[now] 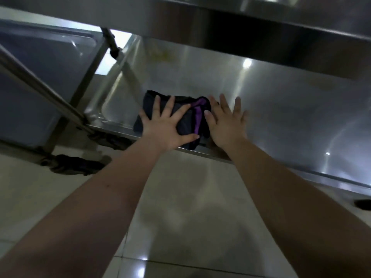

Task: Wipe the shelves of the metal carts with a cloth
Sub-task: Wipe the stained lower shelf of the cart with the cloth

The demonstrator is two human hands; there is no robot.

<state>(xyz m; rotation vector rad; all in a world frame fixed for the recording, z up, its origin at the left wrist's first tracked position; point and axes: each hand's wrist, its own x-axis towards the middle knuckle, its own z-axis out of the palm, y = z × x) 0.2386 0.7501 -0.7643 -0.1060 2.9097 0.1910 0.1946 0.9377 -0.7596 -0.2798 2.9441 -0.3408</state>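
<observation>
A dark folded cloth (187,119) with a purple stripe lies on the lower shelf (281,109) of a stainless steel cart, near the shelf's left front corner. My left hand (164,125) presses flat on the cloth with its fingers spread. My right hand (226,121) lies flat beside it, fingers straight, with the thumb side on the cloth's right edge and the rest on the bare shelf. An upper shelf (261,19) overhangs the work area.
A second metal cart (40,77) stands to the left, with its leg and caster wheel (72,165) on the tiled floor (190,217). A cart post (109,41) rises at the shelf's far left corner. A dark floor drain (362,203) sits at right.
</observation>
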